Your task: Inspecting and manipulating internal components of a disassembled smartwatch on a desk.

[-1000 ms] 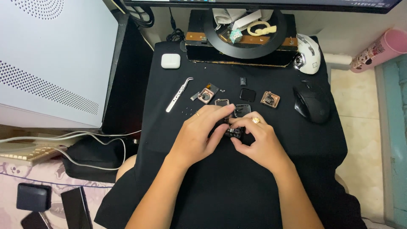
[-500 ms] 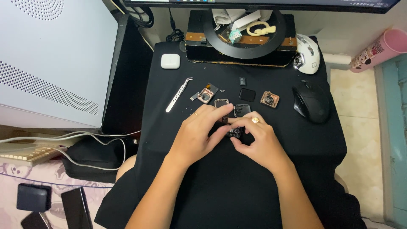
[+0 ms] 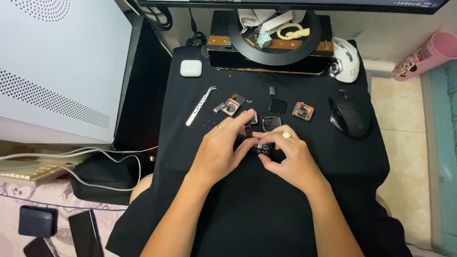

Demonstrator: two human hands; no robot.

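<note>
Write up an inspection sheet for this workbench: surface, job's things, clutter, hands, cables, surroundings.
Surface: black cloth covering the small table.
Job's things: small dark part pinched between both hands; too small to identify.
Clutter: tweezers, copper-toned square parts, dark square piece, white earbud case, black mouse, white mouse.
Hands: left hand and right hand both closed on the part; a ring on each.
Cables: white cables running off to the left.
Surroundings: white computer case at left, ring-shaped lamp on a black box, pink tumbler at right.
</note>
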